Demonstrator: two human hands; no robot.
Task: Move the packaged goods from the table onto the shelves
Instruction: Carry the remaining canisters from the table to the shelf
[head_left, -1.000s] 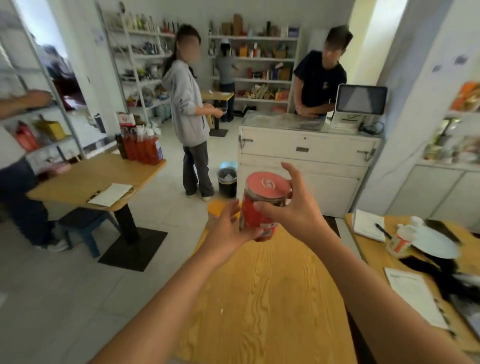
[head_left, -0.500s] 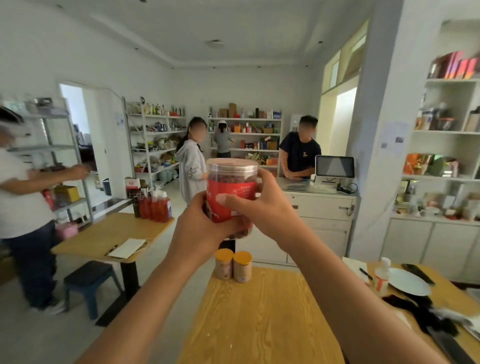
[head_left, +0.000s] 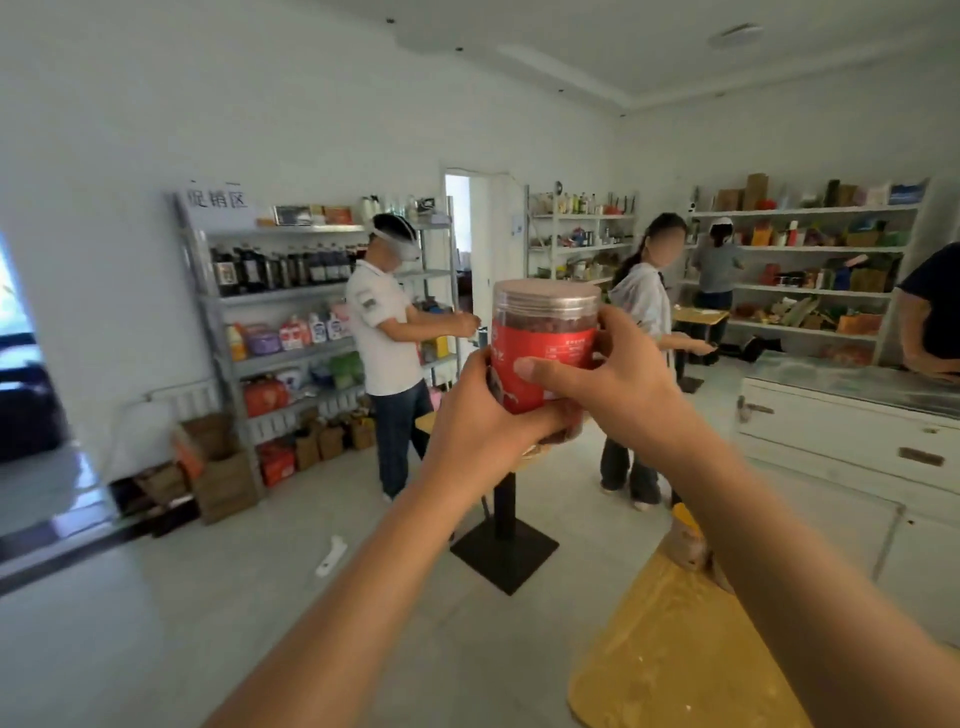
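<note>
White walls (head_left: 260, 104) and a pale grey floor (head_left: 156, 623); metal shelves (head_left: 270, 300) line the left wall, a white counter (head_left: 841, 431) with drawers (its top looks metallic) stands at right.

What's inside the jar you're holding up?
Through the clear band under the lid, the jar shows dark reddish-brown pieces, too blurred to identify. The red label, left hand and right hand cover the rest.

Fine print on the jar (head_left: 545, 338) illegible
</note>
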